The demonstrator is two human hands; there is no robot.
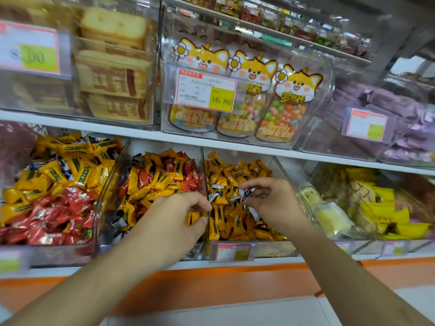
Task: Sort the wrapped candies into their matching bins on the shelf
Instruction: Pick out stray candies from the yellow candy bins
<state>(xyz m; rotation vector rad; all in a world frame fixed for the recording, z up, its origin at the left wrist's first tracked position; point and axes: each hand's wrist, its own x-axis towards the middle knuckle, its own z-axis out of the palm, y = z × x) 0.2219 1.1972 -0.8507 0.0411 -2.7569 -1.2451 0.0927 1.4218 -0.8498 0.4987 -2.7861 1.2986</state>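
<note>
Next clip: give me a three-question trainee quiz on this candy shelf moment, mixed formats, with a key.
1. True or false: the left hand grips a yellow candy at the divider between two bins.
2. Multiple choice: the right hand pinches a candy whose wrapper is A) plain red, B) dark blue and white, C) purple.
3. Fill in: the price tag in front of the fox-topped candy jars reads ____.

Key: 1 true; 2 B, the blue-and-white candy held over the mostly yellow bin; 3 16.80.
</note>
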